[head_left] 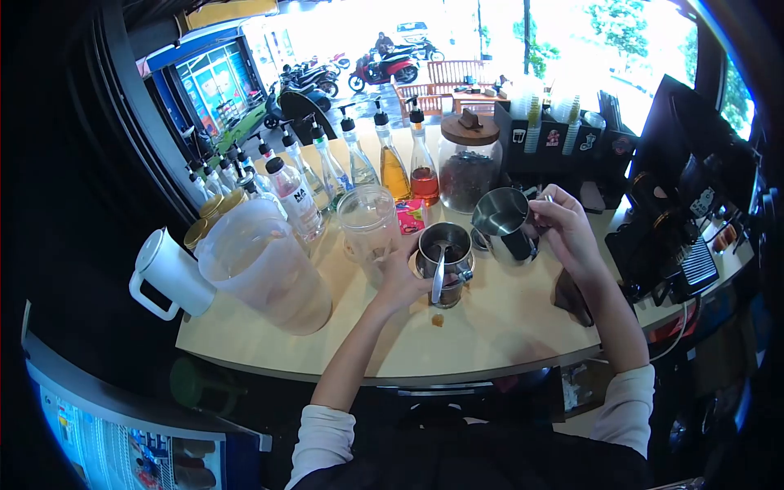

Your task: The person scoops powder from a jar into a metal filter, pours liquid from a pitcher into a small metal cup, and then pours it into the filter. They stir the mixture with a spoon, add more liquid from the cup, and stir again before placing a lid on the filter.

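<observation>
My left hand (402, 279) is wrapped round the side of a small metal pitcher (464, 263) that stands on the counter. A metal spoon (439, 276) leans in this pitcher, its handle hanging over the near rim. To the right, my right hand (565, 226) grips a larger metal milk pitcher (500, 214) by its handle. That pitcher is tilted with its opening toward me, and I see no liquid in it. Just behind my left hand is a clear jar (366, 216). A small brown spill (438, 321) lies on the counter in front of the small pitcher.
A large translucent jug (269, 273) and a white lidded jug (173, 273) stand left. Pump bottles (394, 167) line the back, beside a wooden-lidded glass jar (469, 167). A pink packet (411, 216) lies mid-counter. A black coffee machine (657, 237) is right. The counter's front edge (392, 377) curves near me.
</observation>
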